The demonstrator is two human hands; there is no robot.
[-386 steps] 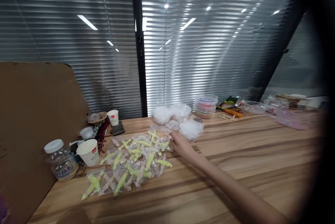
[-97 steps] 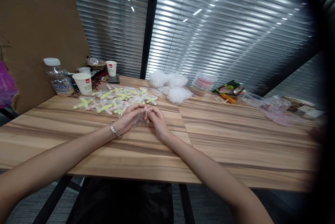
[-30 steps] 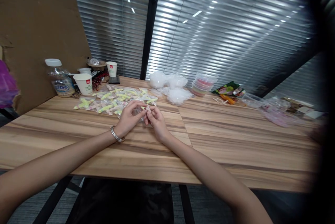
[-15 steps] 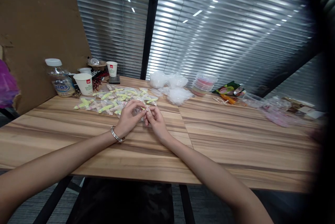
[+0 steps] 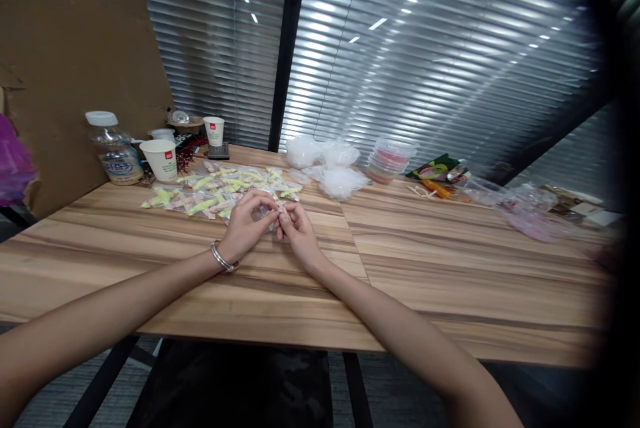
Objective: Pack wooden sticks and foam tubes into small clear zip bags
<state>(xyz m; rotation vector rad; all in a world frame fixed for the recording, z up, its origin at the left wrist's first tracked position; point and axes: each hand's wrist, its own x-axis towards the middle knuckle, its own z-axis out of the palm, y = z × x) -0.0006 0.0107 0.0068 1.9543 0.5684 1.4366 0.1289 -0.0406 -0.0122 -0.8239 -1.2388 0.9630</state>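
My left hand (image 5: 249, 223) and my right hand (image 5: 299, 231) meet over the table, thumbs and fingertips pinched together. Between them is a small clear plastic bag (image 5: 271, 225), mostly covered by my fingers; its contents are too small to make out. A silver bracelet (image 5: 223, 258) circles my left wrist. Just beyond my hands lies a spread of small clear bags (image 5: 205, 205) holding yellow-green and pale pink pieces.
On the left stand a plastic bottle (image 5: 116, 158), a paper cup (image 5: 161, 163) and a second cup (image 5: 214, 131) farther back. White filmy plastic bags (image 5: 340, 181) and stacked clear tubs (image 5: 390, 160) are at the back. Orange-handled scissors or a similar tool (image 5: 436, 189) and crumpled plastic (image 5: 535, 215) lie right.
My hands stay pinched together in nearly the same place, with only a slight shift of the fingers. Everything on the table is where it was.
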